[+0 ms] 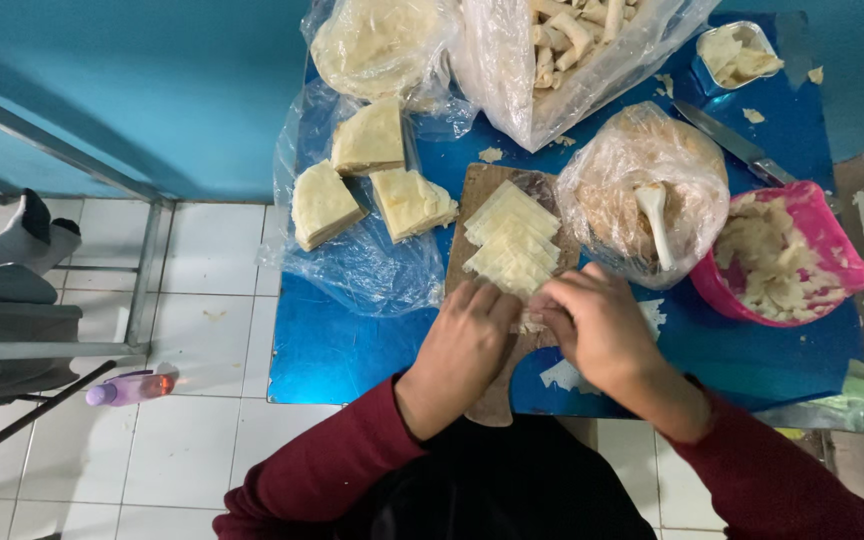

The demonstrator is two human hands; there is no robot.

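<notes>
Two hands [532,335] at wrapper stack [512,240]; pink bowl [822,225], knife [732,145] right.

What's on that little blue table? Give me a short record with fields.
Left hand: pressing on a wrapper at the near end of the wooden board
Right hand: beside it, on the same wrapper
On board: stack of pale wrappers
Right: pink bowl of filling, knife
Left: three wrapper wedges on plastic
Far edge: bag of finished rolls
</notes>
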